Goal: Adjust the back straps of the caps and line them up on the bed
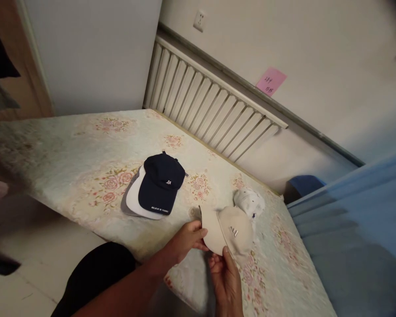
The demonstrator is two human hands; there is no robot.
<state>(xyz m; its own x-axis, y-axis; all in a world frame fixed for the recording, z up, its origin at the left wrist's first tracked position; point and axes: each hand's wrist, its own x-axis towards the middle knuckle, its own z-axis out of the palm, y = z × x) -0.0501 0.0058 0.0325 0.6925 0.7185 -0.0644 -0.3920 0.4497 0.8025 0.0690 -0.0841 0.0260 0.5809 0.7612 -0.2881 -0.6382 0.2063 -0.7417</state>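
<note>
Two hands grip a beige cap [234, 231] by its brim over a floral mattress [69, 149].
The mattress spreads below the fingers. A navy cap [161, 182], topping two paler caps, lies well beyond the left hand [188, 240], and a white cap [249, 201] sits just past the beige one. The left fingers pinch the brim's near edge, and the right hand [226, 277] is closed on its lower edge. Held by the brim alone, the crown could sag and nudge the white cap, or the cap could slip off the mattress edge beside the fingers.

My left hand [186, 241] and right hand [225, 276] grip the brim of the beige cap [239, 231] at the floral mattress [86, 145] front edge; a navy cap [161, 182] lies mid-mattress.
</note>
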